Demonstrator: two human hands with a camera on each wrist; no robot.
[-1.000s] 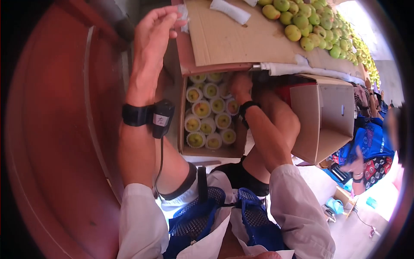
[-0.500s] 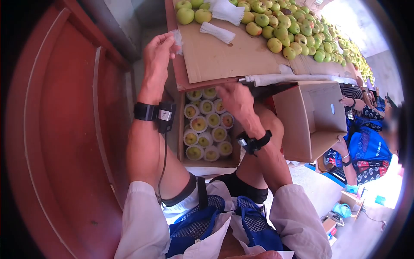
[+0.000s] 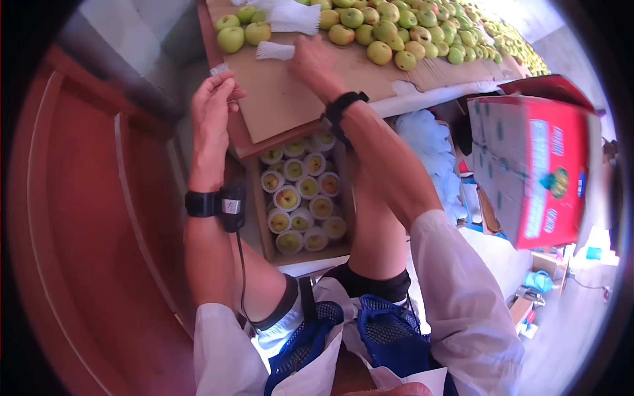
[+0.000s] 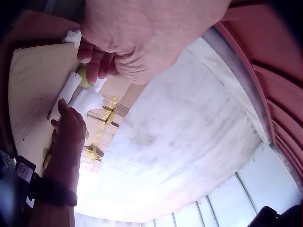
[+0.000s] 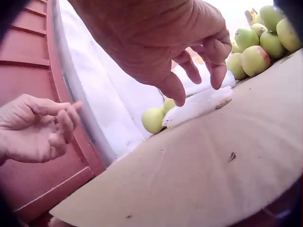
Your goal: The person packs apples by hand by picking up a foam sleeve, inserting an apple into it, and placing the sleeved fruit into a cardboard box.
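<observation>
In the head view my right hand (image 3: pixel 316 63) is over the cardboard-covered table (image 3: pixel 264 109), at the right end of a small white foam net sleeve (image 3: pixel 274 51). The right wrist view shows its fingers apart and bent down just above the sleeve (image 5: pixel 199 106). My left hand (image 3: pixel 212 109) hovers at the table's left edge, fingers loosely bent and nothing visible in them; a whitish scrap (image 3: pixel 219 68) lies by its fingertips. Larger white foam sleeves (image 3: pixel 294 16) lie farther back. Below, a carton (image 3: pixel 259 228) contains apples (image 3: pixel 287 198) in foam nets.
Loose green apples (image 3: pixel 380 53) cover the table's back and right; several more (image 3: pixel 230 39) sit at its left corner. A red and white carton (image 3: pixel 558 175) stands at the right beside pale blue bundled material (image 3: pixel 426 148). A red door (image 3: pixel 79 218) is at the left.
My right hand has risen from the carton of wrapped apples to the small sleeve on the table. The view has shifted right; the open carton there now shows its red printed side.
</observation>
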